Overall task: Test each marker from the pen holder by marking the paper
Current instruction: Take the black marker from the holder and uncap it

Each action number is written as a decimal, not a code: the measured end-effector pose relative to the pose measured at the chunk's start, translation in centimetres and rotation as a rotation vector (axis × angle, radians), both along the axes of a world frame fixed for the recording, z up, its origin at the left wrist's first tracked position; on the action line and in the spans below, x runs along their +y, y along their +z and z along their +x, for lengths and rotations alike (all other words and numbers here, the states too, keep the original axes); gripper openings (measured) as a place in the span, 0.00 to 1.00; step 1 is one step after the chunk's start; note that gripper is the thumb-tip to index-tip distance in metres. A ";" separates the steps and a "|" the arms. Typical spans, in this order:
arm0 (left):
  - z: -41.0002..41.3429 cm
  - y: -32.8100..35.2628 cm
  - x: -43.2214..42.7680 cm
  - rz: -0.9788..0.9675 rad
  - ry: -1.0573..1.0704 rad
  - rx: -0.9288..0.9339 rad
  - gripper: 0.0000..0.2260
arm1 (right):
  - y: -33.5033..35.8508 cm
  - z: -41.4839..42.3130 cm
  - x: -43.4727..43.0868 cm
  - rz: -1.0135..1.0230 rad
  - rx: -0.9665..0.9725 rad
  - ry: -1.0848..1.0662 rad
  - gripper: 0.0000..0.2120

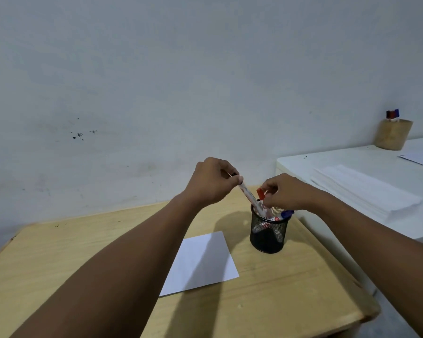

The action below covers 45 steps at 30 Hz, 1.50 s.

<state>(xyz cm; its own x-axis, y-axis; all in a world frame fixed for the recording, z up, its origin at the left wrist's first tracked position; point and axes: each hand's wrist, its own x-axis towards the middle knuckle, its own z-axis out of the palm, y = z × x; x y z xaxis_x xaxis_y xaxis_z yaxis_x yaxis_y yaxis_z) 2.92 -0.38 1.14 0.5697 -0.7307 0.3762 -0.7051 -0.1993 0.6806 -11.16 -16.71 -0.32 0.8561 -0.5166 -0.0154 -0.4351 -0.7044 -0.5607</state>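
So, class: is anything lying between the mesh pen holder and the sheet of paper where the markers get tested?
Nothing visible does. Bare wooden table separates the pen holder from the paper; only the left forearm passes above the sheet.

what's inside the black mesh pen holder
The mesh pen holder holds several markers: a red-capped marker, a blue-capped marker, and a white one pinched by the left hand. The right hand hides others.

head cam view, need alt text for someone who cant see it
Two bare hands reach into a black mesh pen holder on a wooden table: the left hand grips a white marker, the right hand a red-capped marker. A blank sheet of paper lies beside the holder.
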 end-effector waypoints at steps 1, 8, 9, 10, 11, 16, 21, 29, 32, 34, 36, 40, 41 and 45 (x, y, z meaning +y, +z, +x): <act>0.2 0.4 0.4 -0.021 0.006 0.017 0.06 | 0.3 0.2 0.2 0.009 -0.027 -0.005 0.13; 2.5 3.5 4.7 -0.176 0.044 0.226 0.08 | 3.2 3.0 3.7 0.078 -0.194 0.145 0.09; 2.9 3.9 5.6 -0.201 0.044 0.270 0.08 | 3.4 3.5 4.5 0.073 -0.223 0.177 0.09; 3.3 4.1 6.6 -0.226 0.045 0.315 0.09 | 3.7 4.1 5.4 0.079 -0.255 0.205 0.11; 3.8 4.3 7.7 -0.251 0.052 0.359 0.11 | 4.0 4.6 6.2 0.102 -0.284 0.227 0.12; 6.1 3.1 13.1 -0.305 0.144 0.529 0.15 | 4.6 7.2 10.1 0.445 -0.358 0.332 0.12; 7.9 0.5 17.6 -0.244 0.190 0.639 0.15 | 3.7 10.0 14.4 0.970 -0.464 0.292 0.08; 8.1 -2.5 20.3 -0.145 0.190 0.743 0.19 | 0.3 13.2 20.1 1.197 -0.422 0.214 0.07; 8.4 -3.0 20.7 -0.196 0.196 0.788 0.19 | -0.1 13.5 19.8 1.207 -0.417 0.293 0.05; 9.0 -3.5 21.5 -0.277 0.258 0.822 0.18 | -0.2 13.5 19.0 1.222 -0.424 0.330 0.07; 10.1 -4.8 22.7 -0.225 0.327 0.703 0.17 | -0.5 13.6 18.0 1.231 -0.421 0.335 0.10; 11.3 -8.1 24.2 0.262 0.394 0.194 0.18 | -1.7 13.9 16.9 1.216 -0.364 0.277 0.13; 11.4 -8.8 24.2 0.357 0.380 0.126 0.17 | -2.3 14.0 17.1 1.164 -0.354 0.249 0.10; 11.0 -11.1 23.1 0.566 0.323 -0.002 0.15 | -5.6 14.7 18.3 0.833 -0.328 0.171 0.04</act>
<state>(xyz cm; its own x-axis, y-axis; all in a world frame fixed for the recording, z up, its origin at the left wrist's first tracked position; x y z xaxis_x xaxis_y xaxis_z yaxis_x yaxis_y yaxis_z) 13.93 22.68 -9.98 0.7936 -0.6082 -0.0152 -0.5507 -0.7288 0.4069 3.56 1.55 -5.88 0.9473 -0.3128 -0.0695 -0.0914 -0.0560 -0.9942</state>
